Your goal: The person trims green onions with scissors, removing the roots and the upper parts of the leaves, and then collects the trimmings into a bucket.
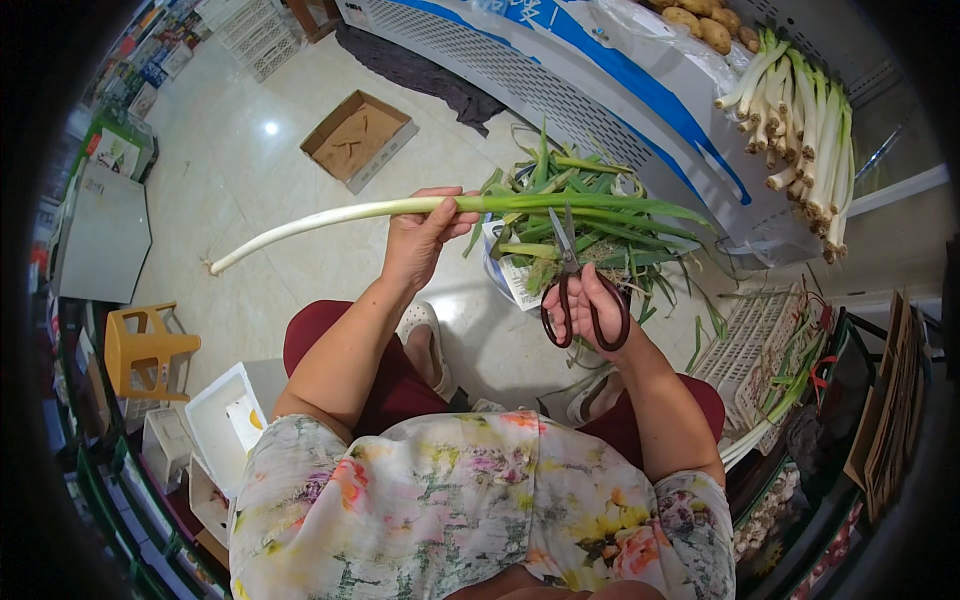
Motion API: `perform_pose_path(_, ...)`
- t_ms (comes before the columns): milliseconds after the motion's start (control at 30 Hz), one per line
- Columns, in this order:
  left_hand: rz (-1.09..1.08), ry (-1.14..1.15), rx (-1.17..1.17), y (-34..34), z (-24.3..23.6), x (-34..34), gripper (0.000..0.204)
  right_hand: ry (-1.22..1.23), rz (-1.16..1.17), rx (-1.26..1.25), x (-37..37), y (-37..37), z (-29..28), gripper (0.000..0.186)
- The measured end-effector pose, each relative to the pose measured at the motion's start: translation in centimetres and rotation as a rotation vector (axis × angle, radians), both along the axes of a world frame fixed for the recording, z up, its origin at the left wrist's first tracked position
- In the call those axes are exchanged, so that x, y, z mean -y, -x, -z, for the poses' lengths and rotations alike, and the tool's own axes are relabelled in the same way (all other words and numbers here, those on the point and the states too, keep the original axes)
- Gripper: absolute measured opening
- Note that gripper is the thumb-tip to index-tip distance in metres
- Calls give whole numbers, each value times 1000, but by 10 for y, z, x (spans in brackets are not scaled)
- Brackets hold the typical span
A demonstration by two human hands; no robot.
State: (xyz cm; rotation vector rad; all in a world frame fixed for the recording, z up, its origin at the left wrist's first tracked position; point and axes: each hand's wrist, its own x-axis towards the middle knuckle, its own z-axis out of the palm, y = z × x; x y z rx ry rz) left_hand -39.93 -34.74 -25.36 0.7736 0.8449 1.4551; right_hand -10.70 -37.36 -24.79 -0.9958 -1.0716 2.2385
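Head view, smooth curved leek, metal-bladed scissors, handles apparently plastic

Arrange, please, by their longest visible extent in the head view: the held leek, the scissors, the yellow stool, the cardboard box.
1. Leek
2. Scissors, probably enlarged by nearness to the camera
3. Cardboard box and yellow stool: too alike to rank
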Motion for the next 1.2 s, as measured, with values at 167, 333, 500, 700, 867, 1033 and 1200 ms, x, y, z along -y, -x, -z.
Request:
perform_pose_path(167, 58, -107, -29, -1, 3, 3, 22, 81, 51, 19, -5, 0, -7, 71)
perform_pose_path(333, 99, -91, -31, -3, 4, 4, 21, -951, 154, 852, -5, 8, 11, 56)
perform_pose_path(500, 99, -43, -97, -3, 7, 3, 22, -513, 58, 624, -11, 7, 3, 52)
perform_pose_path(700, -42, 26, -14, 3, 7, -2, 26, -337, 189, 630, -2, 15, -11, 55)
perform_pose_path(867, -195, 67, -1, 21, 4, -4, 31, -325, 159, 534, 15, 5, -12, 51)
perform_pose_path(1033, -211, 38, 4, 36, -6, -2, 31, -97, 208, 180, 15, -14, -16, 64)
perform_pose_path(1200, -215, -25, 4, 46, -6, 1, 29, 64, 191, 170, 3, -21, -14, 71)
